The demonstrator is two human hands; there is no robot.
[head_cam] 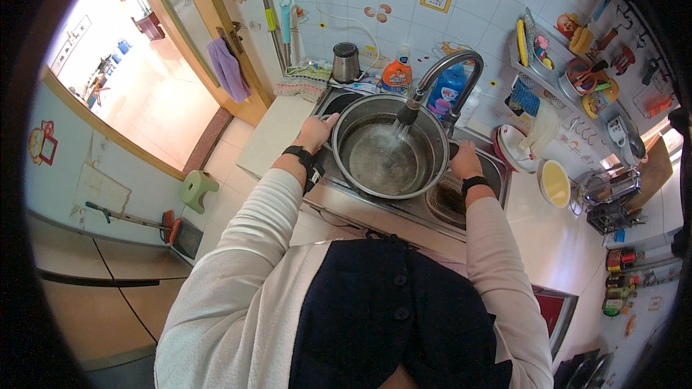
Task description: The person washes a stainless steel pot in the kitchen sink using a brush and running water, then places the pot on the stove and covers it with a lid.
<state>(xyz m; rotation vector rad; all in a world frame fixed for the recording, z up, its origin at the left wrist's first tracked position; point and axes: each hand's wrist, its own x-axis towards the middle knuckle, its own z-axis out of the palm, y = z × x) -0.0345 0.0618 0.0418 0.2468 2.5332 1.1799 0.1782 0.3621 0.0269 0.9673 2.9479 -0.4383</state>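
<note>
A large metal pot point(389, 173) with two side handles is held over the double sink point(500, 194). Water runs into it from the curved faucet point(476, 73), whose spray head hangs over the far right part of the pot, and water covers the pot's bottom. My left hand point(315, 134) grips the pot's left handle. On the opposite side my right hand point(466, 160) is closed around the dark right handle. A woven strainer basket point(440, 200) lies in the right basin, partly hidden by the pot and my right wrist.
Behind the sink stand an orange cleaner bottle point(397, 73), a blue detergent bottle point(447, 89) and a metal-bodied cup or grinder point(346, 63). Folded cloths point(305, 84) lie at the back left. Stacked plates point(516, 143) and a yellow bowl point(556, 183) sit on the right counter.
</note>
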